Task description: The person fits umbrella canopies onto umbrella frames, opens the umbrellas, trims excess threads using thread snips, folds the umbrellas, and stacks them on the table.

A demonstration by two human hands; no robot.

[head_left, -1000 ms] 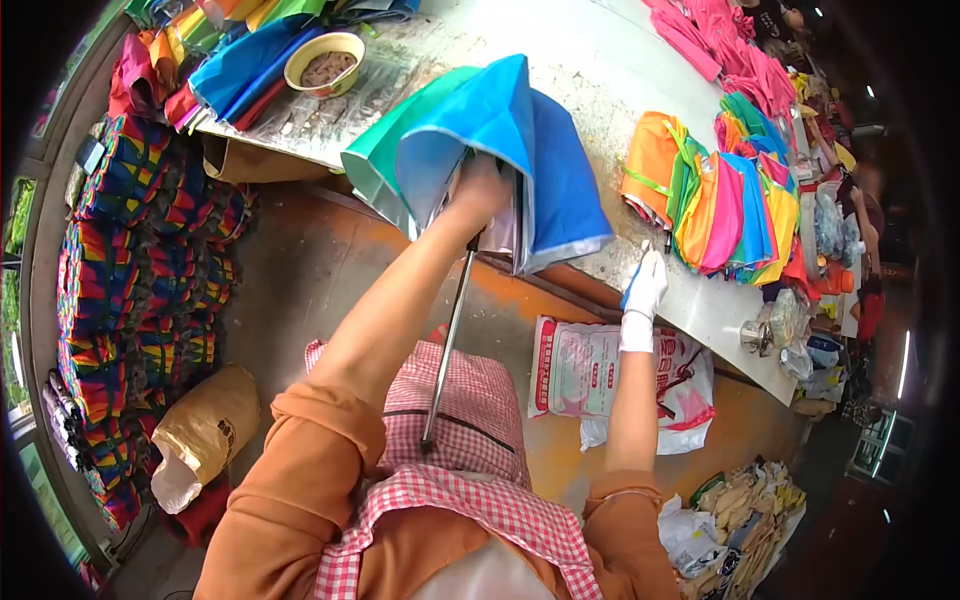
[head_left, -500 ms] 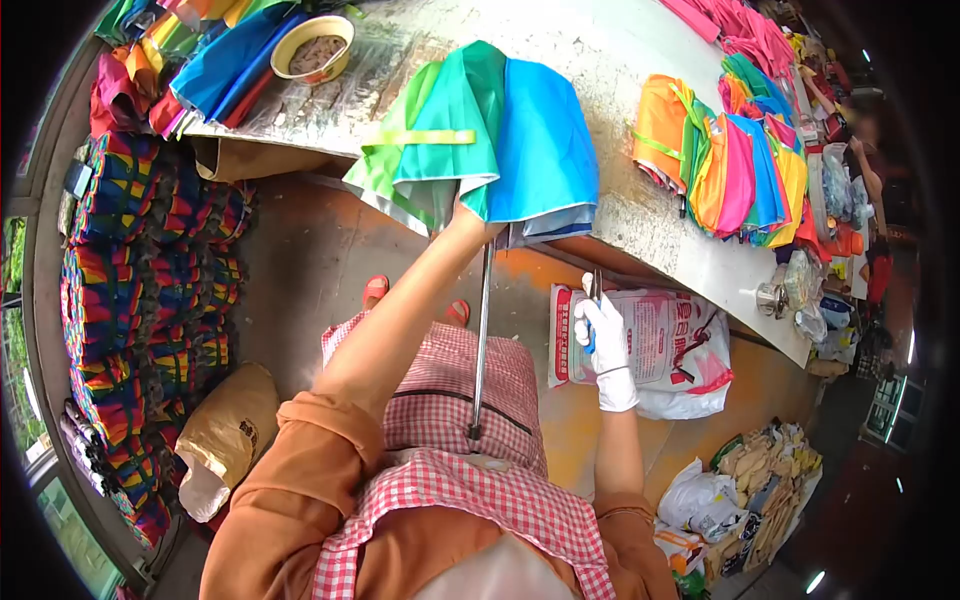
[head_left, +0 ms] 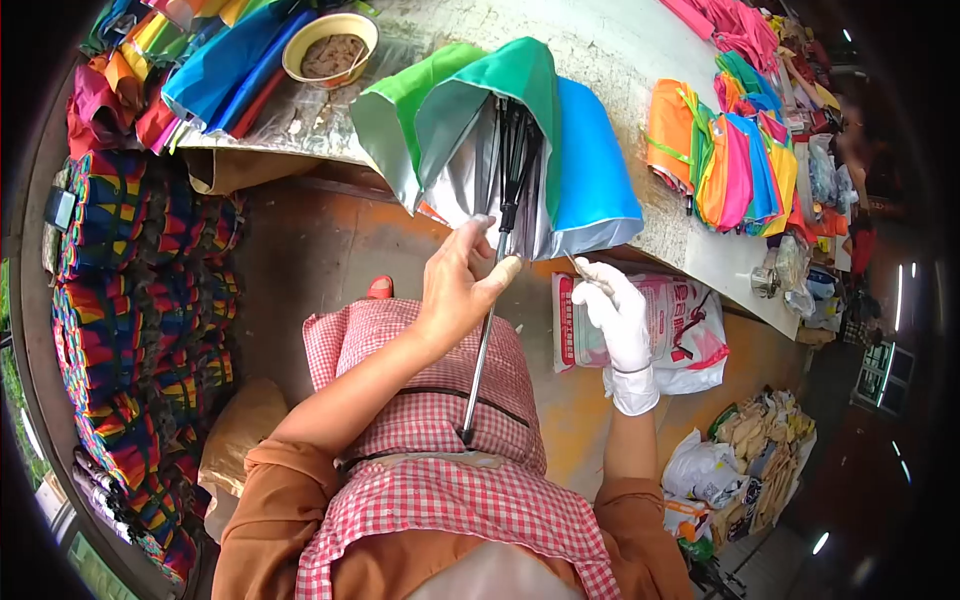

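A partly folded umbrella [head_left: 590, 165] in green and blue cloth stands tilted, its silvery lining and dark ribs facing me. Its metal shaft [head_left: 482, 345] runs down to the lap of my checked apron [head_left: 440, 360]. My left hand [head_left: 460, 285] is bare and at the shaft just under the ribs, thumb across it and fingers spread apart from the thumb. Beside the blue cloth's lower edge, my right hand [head_left: 618, 315], in a white glove, is closed on a slim tool [head_left: 580, 268]. Only its thin tip shows; the glove hides the rest.
A worn white table [head_left: 690, 235] carries a yellow bowl [head_left: 370, 45] of brownish matter and folded colourful umbrellas [head_left: 740, 165]. Stacked rainbow-patterned bundles [head_left: 110, 330] stand left. Under the table lies a printed white sack [head_left: 680, 325]; flattened cardboard [head_left: 770, 450] sits lower right.
My left hand has come down from inside the canopy to the shaft, and the cloth has opened toward me. My right hand has moved up to the blue edge; the tool's blue handle no longer shows.
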